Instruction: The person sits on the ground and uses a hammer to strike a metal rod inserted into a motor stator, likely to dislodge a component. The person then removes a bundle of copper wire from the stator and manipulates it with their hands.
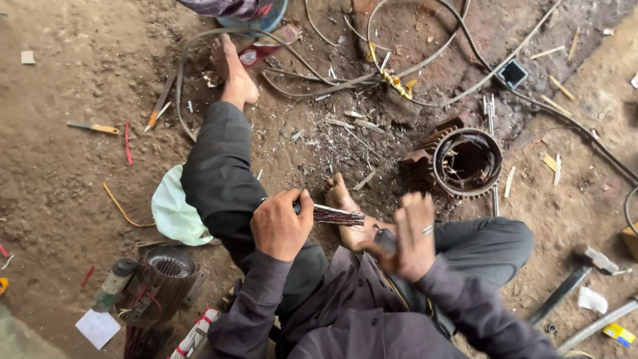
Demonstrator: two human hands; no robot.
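I sit on a dirt floor with my legs stretched out. My left hand (280, 225) is closed around a bundle of thin wire strands (335, 215) that points right, above my bare foot (349, 213). My right hand (411, 234) is raised beside it, blurred, fingers spread upward, with a small dark tool (385, 239) at its palm. A ring sits on one finger. The wire bundle's free end lies between the two hands.
A finned motor stator housing (465, 161) lies ahead right. A small motor (156, 282) stands at lower left by a pale green bag (174, 209). A hammer (579, 271), metal pipes, loose cables (412, 66) and a screwdriver (93, 127) are scattered around.
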